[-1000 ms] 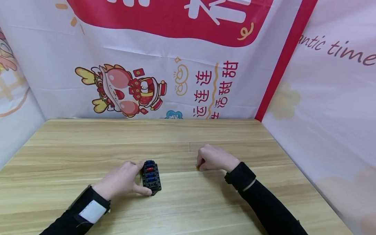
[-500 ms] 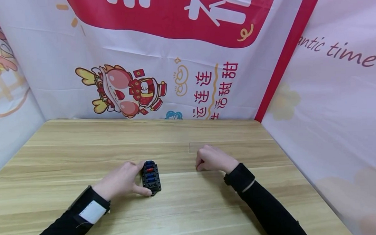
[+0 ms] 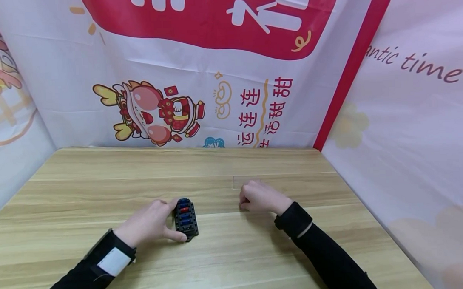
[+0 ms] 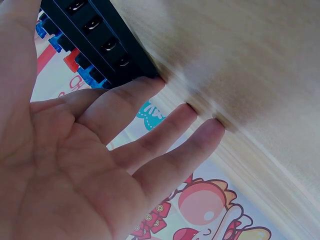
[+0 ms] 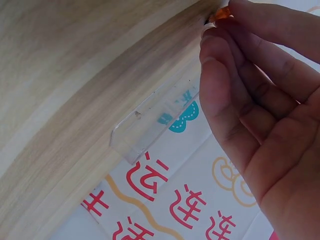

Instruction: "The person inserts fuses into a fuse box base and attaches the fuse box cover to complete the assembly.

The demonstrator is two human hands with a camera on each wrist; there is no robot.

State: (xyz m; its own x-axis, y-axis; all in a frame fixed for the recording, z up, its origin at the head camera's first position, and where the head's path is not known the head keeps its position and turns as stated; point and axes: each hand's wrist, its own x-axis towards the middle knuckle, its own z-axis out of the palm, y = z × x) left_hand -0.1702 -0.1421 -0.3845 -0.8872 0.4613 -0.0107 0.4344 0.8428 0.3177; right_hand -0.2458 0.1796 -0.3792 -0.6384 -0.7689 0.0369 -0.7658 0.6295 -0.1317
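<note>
A black fuse block [image 3: 186,228] lies on the wooden table, several blue blade fuses [image 3: 185,221] and a red one [image 3: 184,210] in its row. My left hand [image 3: 151,221] grips it between thumb and forefinger at its near and far ends. In the left wrist view, the block's dark side [image 4: 108,45] shows slots, and the other fingertips touch the table. To the right of the block, my right hand [image 3: 262,197] pinches a small orange blade fuse [image 5: 221,14] between thumb and fingers, close over the table. The head view hides that fuse behind the fingers.
Behind my right hand lies a clear plastic cover [image 5: 155,115], faint in the head view. The wooden table [image 3: 102,174] ends against a printed cloth backdrop [image 3: 220,55], with more cloth on both sides.
My right hand has shifted slightly to the left, and its orange fuse has gone out of sight in the head view. My left hand and the fuse block stay put.
</note>
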